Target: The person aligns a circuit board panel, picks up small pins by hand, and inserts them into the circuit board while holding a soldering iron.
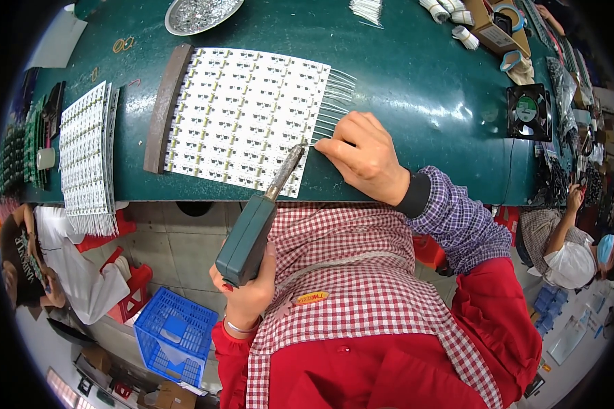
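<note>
White circuit panel point(242, 112) lies flat on the green table point(416, 88), centre-upper frame. Its lower right corner sits at the table's near edge; a dark bar point(162, 109) butts its left edge. Thin white wires point(334, 102) fan off the panel's right edge. Bare green surface stretches right of the wires as far as a small black fan point(529, 112) at far right. A second stack of panels point(89, 157) lies well apart at left, overhanging the near edge.

Left hand point(249, 293), lower centre, below the table edge: fingers wrapped tight round the green handle of a soldering iron point(256, 228). The tip reaches the panel's right edge.

Right hand point(365, 157), just right of the tip: fingertips pressed together, pinching a wire end against the panel edge, touching or nearly touching the iron tip.
</note>
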Available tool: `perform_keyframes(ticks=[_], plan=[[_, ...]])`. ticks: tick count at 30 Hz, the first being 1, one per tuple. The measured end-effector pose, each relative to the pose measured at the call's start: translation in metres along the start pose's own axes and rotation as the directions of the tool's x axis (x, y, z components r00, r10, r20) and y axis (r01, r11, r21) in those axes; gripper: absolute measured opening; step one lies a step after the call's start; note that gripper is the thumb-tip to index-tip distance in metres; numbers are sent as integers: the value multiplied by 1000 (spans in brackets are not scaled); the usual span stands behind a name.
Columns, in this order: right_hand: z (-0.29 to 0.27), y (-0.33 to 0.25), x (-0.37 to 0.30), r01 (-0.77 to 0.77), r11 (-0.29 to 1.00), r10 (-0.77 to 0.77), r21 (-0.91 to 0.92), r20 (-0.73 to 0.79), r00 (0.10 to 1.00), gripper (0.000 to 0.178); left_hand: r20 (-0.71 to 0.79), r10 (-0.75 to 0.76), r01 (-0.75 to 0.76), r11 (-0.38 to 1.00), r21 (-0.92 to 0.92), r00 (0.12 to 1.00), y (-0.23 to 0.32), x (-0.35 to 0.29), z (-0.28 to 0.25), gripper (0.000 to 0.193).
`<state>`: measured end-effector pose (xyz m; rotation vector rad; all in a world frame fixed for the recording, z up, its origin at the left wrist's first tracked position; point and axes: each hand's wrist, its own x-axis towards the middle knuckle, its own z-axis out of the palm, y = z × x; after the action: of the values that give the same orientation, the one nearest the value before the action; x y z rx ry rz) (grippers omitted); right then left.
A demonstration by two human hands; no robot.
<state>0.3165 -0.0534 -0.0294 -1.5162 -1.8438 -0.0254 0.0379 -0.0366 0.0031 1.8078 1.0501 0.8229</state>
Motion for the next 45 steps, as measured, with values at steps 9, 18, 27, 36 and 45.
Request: perform_keyframes(ticks=[9,18,27,36,45], plan=[[0,-1,0,-5,1000,5,-4,0,1000,20,16,-76,77,997,-19,997,9,3,-3,17],[0,-1,0,-5,1000,5,-10,0,1000,20,-9,-118,118,993,-13,993,4,-6,-7,29],[-2,-5,1,15,999,-15,33,-7,1000,23,-35,-12,14,999,50,999,-1,-9,-7,24],[-1,-6,1,30,999,-30,32,8,1000,22,-8,-30,30,1000,1,1000,2,-7,-4,18],[0,-6,0,35,999,-35,25,2,999,22,5,-63,63,998,14,998,3,-12,-8,21]])
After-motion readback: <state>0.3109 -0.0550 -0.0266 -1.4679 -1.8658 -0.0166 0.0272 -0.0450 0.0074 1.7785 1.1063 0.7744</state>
